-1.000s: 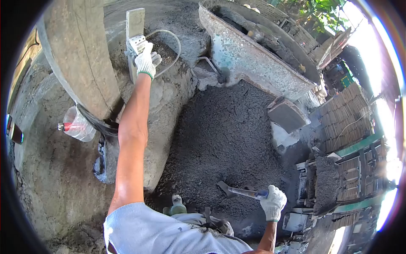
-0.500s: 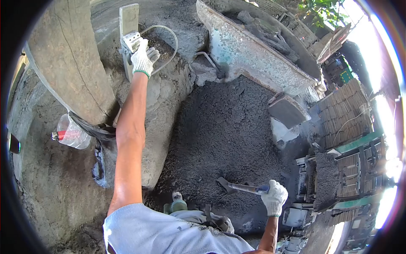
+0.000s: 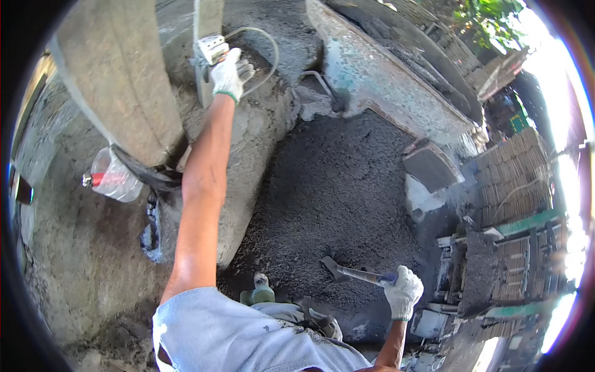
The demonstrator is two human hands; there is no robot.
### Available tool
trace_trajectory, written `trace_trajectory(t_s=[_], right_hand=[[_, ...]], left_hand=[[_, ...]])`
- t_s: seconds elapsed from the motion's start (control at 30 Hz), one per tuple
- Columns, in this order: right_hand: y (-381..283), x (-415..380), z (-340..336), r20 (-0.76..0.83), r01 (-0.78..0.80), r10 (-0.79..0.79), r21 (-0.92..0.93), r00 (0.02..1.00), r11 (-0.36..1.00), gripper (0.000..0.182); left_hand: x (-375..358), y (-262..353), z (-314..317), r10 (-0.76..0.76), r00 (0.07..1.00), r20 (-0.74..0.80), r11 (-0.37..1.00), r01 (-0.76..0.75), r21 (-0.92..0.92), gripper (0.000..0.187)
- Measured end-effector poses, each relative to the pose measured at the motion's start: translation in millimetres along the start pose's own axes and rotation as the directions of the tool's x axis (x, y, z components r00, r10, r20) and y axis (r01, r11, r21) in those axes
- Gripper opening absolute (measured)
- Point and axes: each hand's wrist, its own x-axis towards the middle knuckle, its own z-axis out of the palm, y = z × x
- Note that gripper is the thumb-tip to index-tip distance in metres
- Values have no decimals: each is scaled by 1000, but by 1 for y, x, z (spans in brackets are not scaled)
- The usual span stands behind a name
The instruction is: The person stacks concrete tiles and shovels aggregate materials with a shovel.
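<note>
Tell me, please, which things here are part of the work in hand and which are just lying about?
In use:
- left hand on the switch box on the board
- right hand gripping the shovel
- grey mix heap
- mixer drum

Lying about:
- plastic bottle
- stacked pallets

No writing, label, brand, number or sign can be read anywhere in the frame. The plastic bottle (image 3: pixel 111 178) at the left edge carries a red band, but any print on it is too small and blurred to make out. The small box (image 3: pixel 211 48) at the upper left shows no legible marking either.
</note>
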Motion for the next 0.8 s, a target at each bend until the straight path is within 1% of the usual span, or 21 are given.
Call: trace_trajectory(t_s=[0.03,0.1,0.17,0.23,0.37,0.43,0.5,0.57,0.63,0.67,0.77,0.8], right_hand=[[1,0,3,-14,8,-8,7,1000,1000,28],[4,0,8,-40,12,-12,16,999,1000,28],[2,1,5,-45,26,-25,23,999,999,29],[2,2,4,-64,30,-28,35,998,999,29],[3,5,5,-41,26,-25,20,999,999,31],[0,7,1,-7,14,-14,25,1000,1000,33],[1,9,6,-7,21,-21,-12,1000,1000,35],[2,10,7,-7,21,-21,-22,1000,1000,37],[1,12,6,-9,32,-32,-4,999,999,38],[0,14,5,14,18,-18,9,1000,1000,39],[-2,17,9,-60,42,-42,4,997,999,38],[-5,19,8,-28,27,-27,0,999,1000,35]], left_hand=[[1,0,0,-4,1000,-3,1000,4,0,25],[-4,2,6,1,998,-56,1000,0,13,33],[-6,5,7,20,998,-56,1000,-20,13,36],[-4,7,7,28,996,-83,999,-29,-13,37],[1,12,8,0,988,-152,1000,-4,-27,35],[-3,13,8,44,989,-142,999,-44,2,36],[5,10,1,28,996,-83,1000,-27,10,34],[9,10,2,22,994,-109,1000,-20,22,30],[9,13,4,-4,992,-130,999,8,31,31],[9,13,4,2,992,-124,1000,2,27,31],[15,11,4,3,996,-91,1000,-5,-26,29],[16,11,7,-2,995,-99,999,-2,-41,29]])
